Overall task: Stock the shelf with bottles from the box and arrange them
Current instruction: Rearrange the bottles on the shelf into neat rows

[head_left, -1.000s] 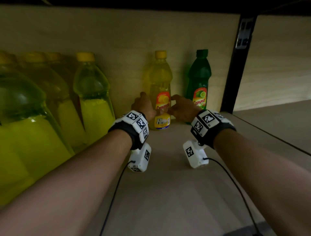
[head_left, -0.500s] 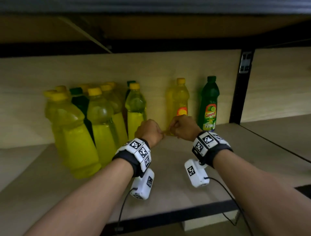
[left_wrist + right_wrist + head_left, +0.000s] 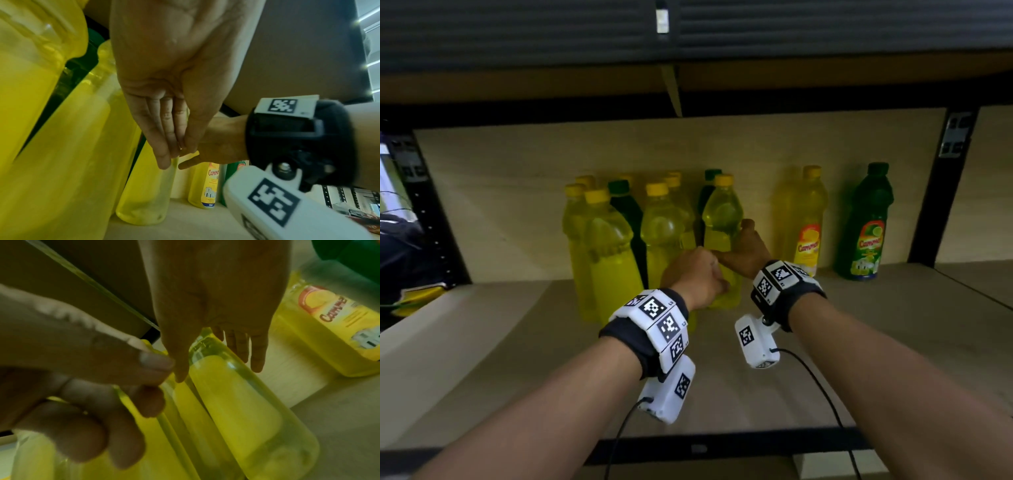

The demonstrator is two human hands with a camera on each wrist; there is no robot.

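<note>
Arranging seems under way: the right hand (image 3: 744, 253) curls its fingers round the front yellow bottle (image 3: 722, 219). The left hand (image 3: 698, 274) sits beside it, its grip unclear. The next move likely calls for sliding the bottle upright into line.

Red script that looks like "Cammer" is showing on the label of the labelled yellow bottle (image 3: 807, 245) and again on the green bottle (image 3: 870, 241), both at the right of the shelf (image 3: 859, 325). The small print beneath is blurring past reading. Unreadable black-and-white square code markers are showing on both wristbands (image 3: 658, 317).
</note>
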